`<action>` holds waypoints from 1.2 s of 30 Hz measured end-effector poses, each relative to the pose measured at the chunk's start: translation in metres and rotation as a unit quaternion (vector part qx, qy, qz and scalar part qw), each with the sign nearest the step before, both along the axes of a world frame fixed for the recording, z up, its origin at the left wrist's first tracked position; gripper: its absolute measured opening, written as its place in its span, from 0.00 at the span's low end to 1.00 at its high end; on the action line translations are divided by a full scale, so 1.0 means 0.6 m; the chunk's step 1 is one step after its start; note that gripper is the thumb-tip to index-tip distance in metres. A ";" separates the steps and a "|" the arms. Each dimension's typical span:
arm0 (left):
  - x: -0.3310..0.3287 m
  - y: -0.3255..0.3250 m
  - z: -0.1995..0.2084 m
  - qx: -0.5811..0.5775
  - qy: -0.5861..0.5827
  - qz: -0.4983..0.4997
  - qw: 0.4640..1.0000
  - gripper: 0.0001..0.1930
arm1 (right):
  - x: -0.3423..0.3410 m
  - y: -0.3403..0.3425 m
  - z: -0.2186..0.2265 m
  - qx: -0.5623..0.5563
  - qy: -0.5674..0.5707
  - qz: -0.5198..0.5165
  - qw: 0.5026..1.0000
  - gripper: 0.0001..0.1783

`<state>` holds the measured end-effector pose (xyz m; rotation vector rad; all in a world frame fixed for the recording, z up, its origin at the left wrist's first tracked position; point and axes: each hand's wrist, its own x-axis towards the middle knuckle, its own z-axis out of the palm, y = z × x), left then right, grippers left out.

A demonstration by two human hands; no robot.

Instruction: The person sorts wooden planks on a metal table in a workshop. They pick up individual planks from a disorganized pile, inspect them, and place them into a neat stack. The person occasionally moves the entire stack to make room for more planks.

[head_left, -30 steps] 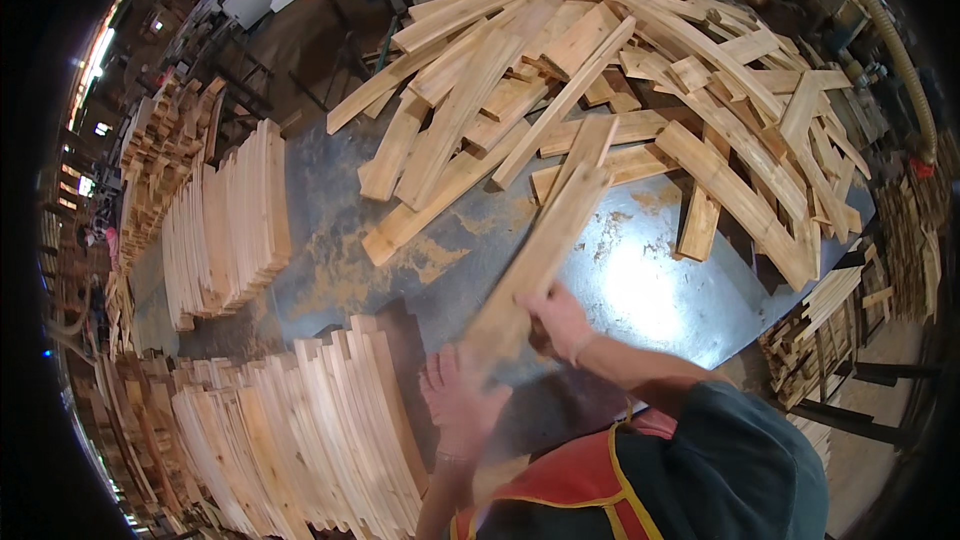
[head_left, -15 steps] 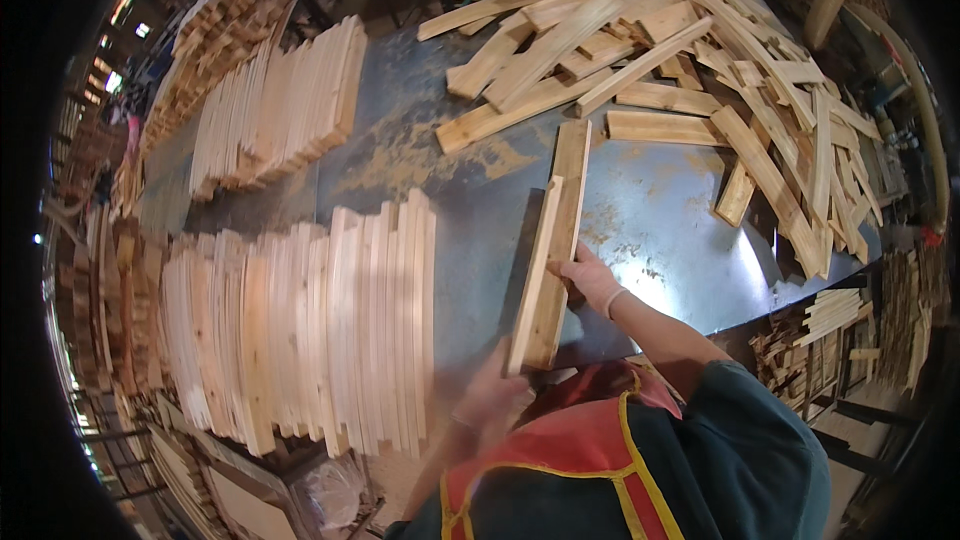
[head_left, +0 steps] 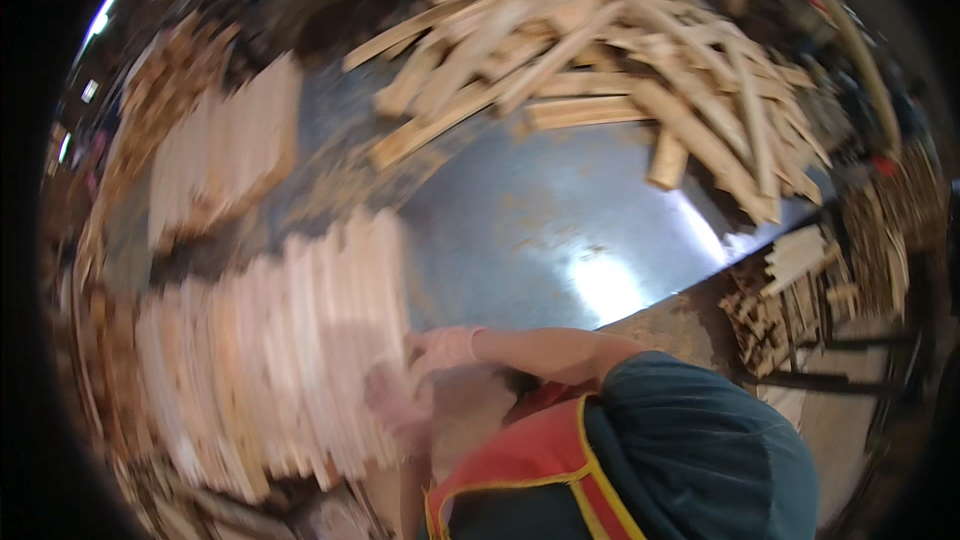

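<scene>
Motion smears the picture. My left hand is at the near right end of a row of pale wooden boards, its blurred fingers overlapping the last boards. Just above it, my right hand reaches across from the right, fingertips at the right side of the same row. Whether either hand grips a board there I cannot tell. The boards stand side by side, packed close, their long sides running away from me, on the left of the dark metal table.
A jumbled pile of loose boards covers the table's far right. Another packed row of boards lies at the far left, with stacked timber behind it. Below the table's right edge are more wood stacks. Sawdust lies on the tabletop.
Both hands have moved left from mid-table to the board row. The two boards they held no longer show apart from the row. The view has shifted and blurred.
</scene>
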<state>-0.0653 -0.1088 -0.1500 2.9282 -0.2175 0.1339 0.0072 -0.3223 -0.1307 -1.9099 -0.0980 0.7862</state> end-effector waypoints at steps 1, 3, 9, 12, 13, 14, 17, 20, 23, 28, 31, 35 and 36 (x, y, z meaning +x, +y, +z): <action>0.000 0.019 -0.014 0.040 0.020 -0.009 0.999 0.44 | 0.011 -0.036 0.002 0.054 0.035 -0.001 0.998 0.30; 0.007 0.001 -0.006 0.103 0.066 0.007 0.992 0.45 | 0.021 -0.146 -0.027 0.059 -0.081 -0.051 0.994 0.26; 0.007 -0.117 0.047 0.071 0.102 -0.012 0.992 0.47 | -0.049 -0.748 0.046 -0.471 -0.263 -0.392 0.745 0.27; 0.014 -0.214 0.046 0.060 0.140 -0.095 0.984 0.46 | -0.164 -0.959 0.035 -0.681 -0.229 -0.360 0.595 0.34; 0.013 -0.249 0.046 0.054 0.155 -0.118 0.979 0.46 | -0.185 -0.976 0.042 -0.708 -0.210 -0.357 0.573 0.36; 0.016 -0.291 0.043 0.053 0.174 -0.140 0.973 0.46 | -0.200 -0.981 0.059 -0.680 -0.136 -0.344 0.634 0.37; 0.021 -0.397 0.025 0.042 0.182 -0.193 0.963 0.45 | -0.189 -0.916 0.097 -0.562 -0.051 -0.288 0.773 0.39; 0.019 -0.477 0.023 0.020 0.151 -0.272 0.950 0.44 | -0.207 -0.871 0.102 -0.453 -0.193 -0.258 0.831 0.46; 0.012 -0.546 0.057 0.002 0.170 -0.314 0.934 0.43 | -0.199 -1.011 0.122 -0.447 -0.274 -0.412 0.745 0.42; 0.002 -0.564 0.068 -0.019 0.197 -0.342 0.919 0.43 | -0.270 -1.261 0.069 -0.618 -0.094 -0.544 0.561 0.44; -0.010 -0.556 0.062 -0.023 0.182 -0.333 0.925 0.42 | -0.257 -1.168 0.113 -0.507 -0.087 -0.591 0.621 0.36; -0.018 -0.519 0.052 -0.019 0.216 -0.274 0.937 0.42 | -0.306 -0.974 0.048 -0.375 -0.282 -0.552 0.689 0.37; -0.026 -0.496 0.041 -0.022 0.201 -0.263 0.943 0.42 | -0.300 -0.888 0.071 -0.371 -0.155 -0.556 0.727 0.44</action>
